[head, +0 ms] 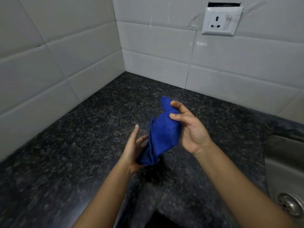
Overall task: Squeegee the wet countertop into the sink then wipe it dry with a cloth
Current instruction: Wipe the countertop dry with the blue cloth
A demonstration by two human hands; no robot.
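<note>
A blue cloth [162, 132] hangs bunched in the air above the dark speckled granite countertop [82, 137]. My right hand [189, 129] grips the cloth's upper part, thumb and fingers curled round it. My left hand [133, 148] holds the cloth's lower end, palm turned toward it with the fingers partly straight. The steel sink [284, 170] lies at the right edge, with its drain [290, 204] low in the frame. No squeegee is in view.
White tiled walls meet in a corner behind the counter. A white wall socket [220, 20] sits high on the back wall at the right. A dark gap [162, 219] shows at the counter's front edge between my forearms.
</note>
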